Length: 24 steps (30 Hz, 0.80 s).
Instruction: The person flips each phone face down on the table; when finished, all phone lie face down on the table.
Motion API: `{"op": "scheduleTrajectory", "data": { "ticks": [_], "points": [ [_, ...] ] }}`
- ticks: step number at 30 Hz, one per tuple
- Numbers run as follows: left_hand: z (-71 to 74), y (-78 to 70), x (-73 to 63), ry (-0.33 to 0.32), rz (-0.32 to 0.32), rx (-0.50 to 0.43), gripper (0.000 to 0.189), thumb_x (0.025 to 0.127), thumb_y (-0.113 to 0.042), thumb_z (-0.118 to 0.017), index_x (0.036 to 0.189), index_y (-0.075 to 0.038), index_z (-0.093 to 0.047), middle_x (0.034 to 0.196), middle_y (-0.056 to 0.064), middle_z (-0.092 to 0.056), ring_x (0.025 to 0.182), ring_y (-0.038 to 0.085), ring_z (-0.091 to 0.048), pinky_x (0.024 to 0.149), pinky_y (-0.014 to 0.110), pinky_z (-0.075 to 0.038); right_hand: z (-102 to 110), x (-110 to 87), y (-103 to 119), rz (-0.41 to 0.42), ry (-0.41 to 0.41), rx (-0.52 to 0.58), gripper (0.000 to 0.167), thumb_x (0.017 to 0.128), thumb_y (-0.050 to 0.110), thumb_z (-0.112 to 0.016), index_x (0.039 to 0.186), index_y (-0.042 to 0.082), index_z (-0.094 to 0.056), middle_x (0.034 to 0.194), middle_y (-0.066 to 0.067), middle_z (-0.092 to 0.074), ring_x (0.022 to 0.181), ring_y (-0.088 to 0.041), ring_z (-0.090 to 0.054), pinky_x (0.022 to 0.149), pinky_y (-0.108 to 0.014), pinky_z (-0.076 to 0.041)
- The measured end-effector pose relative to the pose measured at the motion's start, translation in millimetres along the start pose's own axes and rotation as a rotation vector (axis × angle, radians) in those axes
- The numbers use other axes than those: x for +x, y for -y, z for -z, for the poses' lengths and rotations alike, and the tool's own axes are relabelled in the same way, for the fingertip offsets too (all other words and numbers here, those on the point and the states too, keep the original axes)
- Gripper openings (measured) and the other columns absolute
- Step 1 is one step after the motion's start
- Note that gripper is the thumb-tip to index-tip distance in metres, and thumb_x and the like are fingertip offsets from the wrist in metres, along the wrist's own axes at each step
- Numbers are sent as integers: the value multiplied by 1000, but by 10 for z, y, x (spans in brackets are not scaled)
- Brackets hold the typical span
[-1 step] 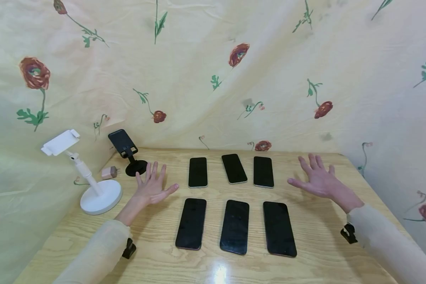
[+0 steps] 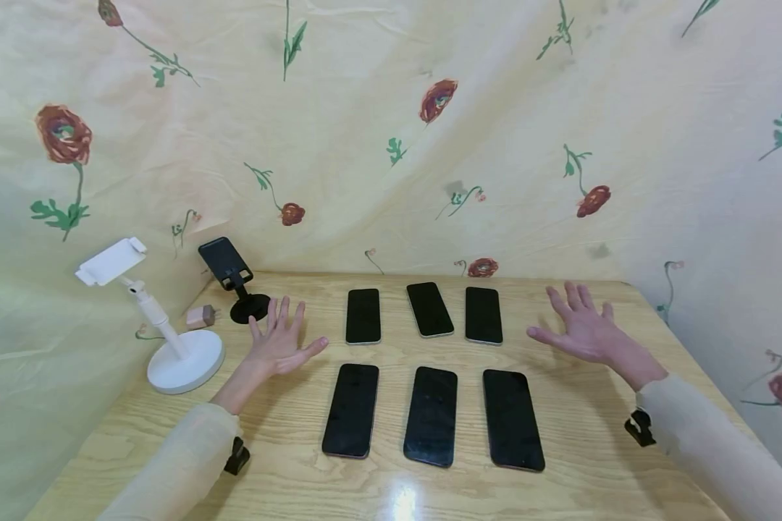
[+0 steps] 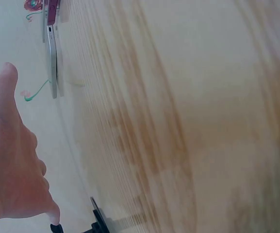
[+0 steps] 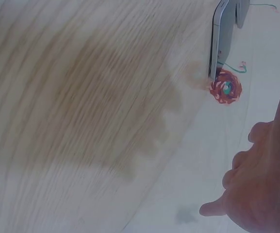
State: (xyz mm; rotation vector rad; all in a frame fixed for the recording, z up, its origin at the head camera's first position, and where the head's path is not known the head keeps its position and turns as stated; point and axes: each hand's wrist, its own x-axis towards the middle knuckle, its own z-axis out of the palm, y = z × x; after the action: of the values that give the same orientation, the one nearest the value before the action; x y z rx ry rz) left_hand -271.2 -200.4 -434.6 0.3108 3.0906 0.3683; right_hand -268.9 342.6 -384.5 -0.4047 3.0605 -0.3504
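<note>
Six smartphones (image 2: pixel 430 417) lie flat on the wooden desk (image 2: pixel 599 463), dark screens up, in two rows of three around the centre and lower centre of the frame; the middle one of the far row sits at a slant. The left hand (image 2: pixel 280 349), left of centre, holds nothing: its fingers are straight and spread apart, above the desk, near the round base of a black phone stand (image 2: pixel 224 259), with the thumb pointing towards the phones. The right hand (image 2: pixel 583 333), right of centre, is likewise bare, its fingers spread apart and its thumb towards the far row's right-hand phone, not touching it. A white phone stand (image 2: pixel 155 314) rises at the left of the frame, and a pink-and-white power adapter (image 2: pixel 200 317) lies between the two stands. Floral cloth (image 2: pixel 352 145) fills the upper frame. Both forearms wear pale sleeves (image 2: pixel 176 463).
</note>
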Motion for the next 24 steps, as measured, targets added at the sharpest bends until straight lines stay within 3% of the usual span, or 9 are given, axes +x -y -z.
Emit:
{"op": "scheduleTrajectory", "data": {
  "ticks": [3,5,8,10,12,13,16,21,24],
  "points": [
    [17,-9,-8,4,-1,7,99,95,-72,-39,160,-4,-10,162,28,4,146,43,19,104,75,9,10,-1,19,1,8,1,105,93,66,-53,157,-5,-9,156,-40,4,142,-56,8,97,-82,1],
    [42,-26,-16,10,-6,0,98,96,-69,-42,160,-1,-11,161,31,0,146,47,11,106,74,3,18,5,51,21,9,4,104,94,63,-54,156,-8,-12,155,-42,-2,142,-57,-2,100,-79,-6],
    [61,-49,17,-6,-24,-28,90,99,-56,-51,155,7,-21,152,36,-29,140,49,-27,108,68,-20,1,48,140,98,-32,43,90,97,49,-60,149,-16,-26,147,-43,-29,132,-55,-36,102,-69,-30],
    [83,-86,61,-24,-33,-63,80,99,-44,-58,150,12,-32,137,34,-50,123,45,-51,101,61,-38,-27,127,259,155,-76,110,72,99,34,-63,141,-20,-39,132,-40,-50,114,-49,-57,90,-59,-47],
    [94,-141,134,-30,-40,-103,73,97,-36,-64,145,13,-40,122,29,-62,106,39,-63,92,54,-48,-57,251,433,184,-92,237,56,100,21,-63,135,-20,-46,116,-35,-63,95,-43,-68,77,-52,-55],
    [105,-183,177,-23,-42,-131,73,96,-34,-67,145,13,-41,120,27,-64,103,37,-64,90,52,-50,-68,325,537,188,-88,311,51,100,16,-62,133,-19,-49,110,-32,-66,88,-40,-69,72,-49,-56],
    [124,-322,304,33,-72,-193,82,92,-36,-72,149,10,-35,133,28,-56,122,41,-54,100,51,-44,-98,585,900,163,-18,527,47,100,11,-59,135,-17,-48,105,-29,-68,82,-38,-70,67,-45,-58],
    [114,-485,444,111,-125,-230,101,86,-41,-79,155,6,-23,154,32,-29,142,45,-28,110,54,-31,-242,1065,1452,134,148,786,53,103,11,-53,145,-15,-36,126,-35,-55,105,-45,-64,80,-45,-56],
    [71,-511,484,112,-122,-235,109,82,-45,-81,158,2,-18,157,31,-22,142,46,-25,109,55,-31,-375,1297,1689,99,207,873,55,103,10,-51,148,-14,-29,134,-34,-50,114,-46,-58,86,-44,-54]
  ]
}}
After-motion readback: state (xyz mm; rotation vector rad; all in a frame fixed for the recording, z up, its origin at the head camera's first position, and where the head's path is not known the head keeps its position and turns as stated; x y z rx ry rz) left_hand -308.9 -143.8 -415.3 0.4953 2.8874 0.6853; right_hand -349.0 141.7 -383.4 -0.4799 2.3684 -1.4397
